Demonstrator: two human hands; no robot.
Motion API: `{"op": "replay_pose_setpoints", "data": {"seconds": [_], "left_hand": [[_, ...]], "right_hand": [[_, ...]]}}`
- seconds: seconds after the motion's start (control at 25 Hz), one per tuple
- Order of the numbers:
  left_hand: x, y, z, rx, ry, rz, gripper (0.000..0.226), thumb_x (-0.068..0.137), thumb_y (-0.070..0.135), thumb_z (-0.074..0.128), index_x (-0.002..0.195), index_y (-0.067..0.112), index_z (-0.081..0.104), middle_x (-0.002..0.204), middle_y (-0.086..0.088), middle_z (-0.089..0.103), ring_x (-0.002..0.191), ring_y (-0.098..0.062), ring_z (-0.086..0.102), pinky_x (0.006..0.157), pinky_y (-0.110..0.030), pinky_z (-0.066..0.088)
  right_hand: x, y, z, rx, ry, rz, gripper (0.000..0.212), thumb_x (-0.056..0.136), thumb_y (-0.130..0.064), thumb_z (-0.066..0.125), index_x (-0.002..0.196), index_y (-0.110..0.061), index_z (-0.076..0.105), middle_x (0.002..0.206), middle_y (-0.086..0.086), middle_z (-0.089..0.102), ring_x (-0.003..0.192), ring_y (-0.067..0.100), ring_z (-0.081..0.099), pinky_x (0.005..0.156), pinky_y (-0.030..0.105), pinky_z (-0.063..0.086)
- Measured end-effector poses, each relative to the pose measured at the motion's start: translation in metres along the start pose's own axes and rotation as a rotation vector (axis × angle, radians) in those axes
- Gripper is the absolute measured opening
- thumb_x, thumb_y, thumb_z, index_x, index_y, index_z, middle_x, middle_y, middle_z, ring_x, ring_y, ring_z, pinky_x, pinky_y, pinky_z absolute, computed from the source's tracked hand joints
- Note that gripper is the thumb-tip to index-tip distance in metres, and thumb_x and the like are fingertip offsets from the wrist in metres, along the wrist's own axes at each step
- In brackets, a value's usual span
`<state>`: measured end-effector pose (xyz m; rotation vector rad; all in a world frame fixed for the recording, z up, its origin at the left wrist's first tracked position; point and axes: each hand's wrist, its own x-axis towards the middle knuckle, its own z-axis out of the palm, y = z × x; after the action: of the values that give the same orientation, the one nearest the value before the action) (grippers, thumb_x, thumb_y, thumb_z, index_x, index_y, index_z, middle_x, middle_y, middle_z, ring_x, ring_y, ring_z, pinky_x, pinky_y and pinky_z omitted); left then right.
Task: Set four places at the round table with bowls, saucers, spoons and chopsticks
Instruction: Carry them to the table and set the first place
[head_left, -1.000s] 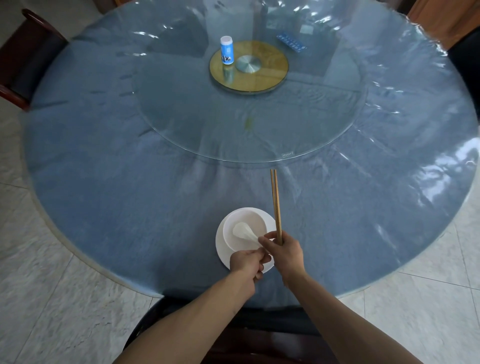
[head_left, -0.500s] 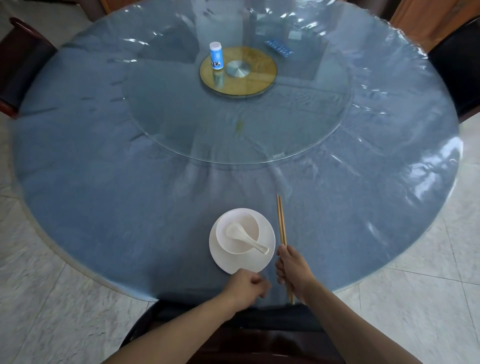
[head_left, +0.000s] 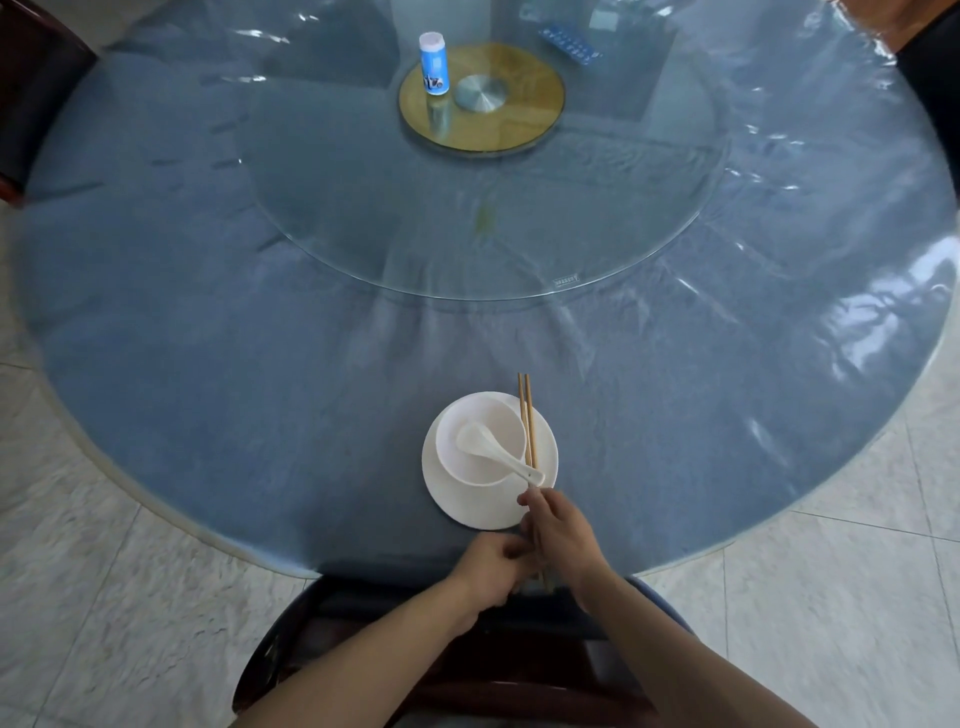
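Note:
A white bowl (head_left: 480, 441) stands on a white saucer (head_left: 485, 504) near the front edge of the round table (head_left: 208, 364). A white spoon (head_left: 493, 451) lies in the bowl with its handle pointing right and toward me. My right hand (head_left: 563, 535) holds a pair of wooden chopsticks (head_left: 527, 421), which lie over the right side of the bowl and saucer, tips pointing away. My left hand (head_left: 491, 569) is curled beside the right hand at the chopsticks' near end; whether it touches them I cannot tell.
A glass turntable (head_left: 363, 218) covers the table's middle, with a gold hub (head_left: 483, 98), a blue-and-white bottle (head_left: 434, 62) and a blue packet (head_left: 569, 44). A dark chair (head_left: 415, 649) stands under my arms; others are at the far left (head_left: 31, 98) and right (head_left: 932, 78).
The chopsticks moved left from beside the saucer to over the bowl's right side. My left hand came across to meet the right hand at their near end.

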<state>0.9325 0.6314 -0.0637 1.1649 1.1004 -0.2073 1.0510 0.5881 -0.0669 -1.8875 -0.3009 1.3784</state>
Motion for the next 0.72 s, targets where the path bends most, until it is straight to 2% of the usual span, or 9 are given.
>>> {"op": "replay_pose_setpoints", "data": {"seconds": [0.08, 0.2, 0.36, 0.44, 0.52, 0.64, 0.72], "left_hand": [[0.005, -0.001, -0.004, 0.028, 0.014, 0.003, 0.026, 0.092, 0.027, 0.067, 0.066, 0.025, 0.067, 0.056, 0.007, 0.056, 0.043, -0.003, 0.043, 0.04, -0.016, 0.032], [0.011, -0.002, -0.006, 0.032, 0.022, -0.007, 0.027, 0.09, 0.028, 0.07, 0.064, 0.025, 0.068, 0.052, 0.008, 0.054, 0.041, -0.004, 0.042, 0.038, -0.017, 0.03], [0.017, -0.003, -0.006, 0.066, 0.046, -0.011, 0.028, 0.089, 0.027, 0.072, 0.062, 0.023, 0.066, 0.041, 0.016, 0.049, 0.034, 0.001, 0.04, 0.036, -0.013, 0.03], [0.019, -0.002, -0.006, 0.098, 0.063, -0.005, 0.028, 0.088, 0.027, 0.073, 0.062, 0.021, 0.066, 0.04, 0.016, 0.051, 0.033, 0.002, 0.041, 0.037, -0.011, 0.031], [0.021, -0.002, -0.007, 0.127, 0.109, 0.02, 0.022, 0.085, 0.027, 0.076, 0.066, 0.019, 0.068, 0.046, 0.016, 0.058, 0.037, 0.003, 0.048, 0.041, -0.011, 0.034], [0.021, -0.001, -0.009, 0.168, 0.184, 0.05, 0.018, 0.077, 0.029, 0.083, 0.08, 0.015, 0.071, 0.066, 0.008, 0.069, 0.056, -0.003, 0.057, 0.051, -0.014, 0.04], [0.021, -0.002, -0.011, 0.176, 0.205, 0.058, 0.019, 0.075, 0.026, 0.085, 0.078, 0.015, 0.069, 0.069, 0.004, 0.069, 0.061, -0.008, 0.059, 0.056, -0.017, 0.044]], "right_hand": [[0.0, 0.009, -0.007, -0.134, 0.019, -0.038, 0.025, 0.098, -0.034, 0.052, 0.09, -0.017, 0.069, 0.074, 0.003, 0.069, 0.067, 0.012, 0.062, 0.067, 0.033, 0.052], [0.001, 0.017, -0.014, -0.194, 0.054, -0.055, 0.017, 0.093, -0.034, 0.061, 0.084, -0.027, 0.073, 0.074, -0.008, 0.073, 0.069, 0.007, 0.067, 0.066, 0.025, 0.054], [0.003, 0.021, -0.015, -0.219, 0.105, -0.038, 0.011, 0.086, -0.033, 0.072, 0.08, -0.025, 0.076, 0.071, -0.011, 0.074, 0.068, 0.005, 0.07, 0.068, 0.025, 0.058], [0.002, 0.02, -0.015, -0.185, 0.095, -0.024, 0.011, 0.085, -0.03, 0.073, 0.078, -0.024, 0.077, 0.069, -0.008, 0.074, 0.066, 0.008, 0.07, 0.064, 0.024, 0.059], [0.0, 0.02, -0.016, -0.101, 0.09, -0.004, 0.011, 0.085, -0.026, 0.074, 0.076, -0.022, 0.079, 0.068, -0.003, 0.075, 0.064, 0.013, 0.071, 0.06, 0.025, 0.06], [-0.001, 0.02, -0.016, -0.002, 0.077, 0.018, 0.006, 0.084, -0.02, 0.075, 0.08, -0.017, 0.079, 0.07, 0.003, 0.076, 0.067, 0.021, 0.074, 0.061, 0.028, 0.062], [-0.001, 0.022, -0.016, 0.045, 0.096, 0.016, 0.004, 0.082, -0.018, 0.078, 0.084, -0.014, 0.077, 0.073, 0.003, 0.076, 0.067, 0.021, 0.075, 0.06, 0.028, 0.062]]}}
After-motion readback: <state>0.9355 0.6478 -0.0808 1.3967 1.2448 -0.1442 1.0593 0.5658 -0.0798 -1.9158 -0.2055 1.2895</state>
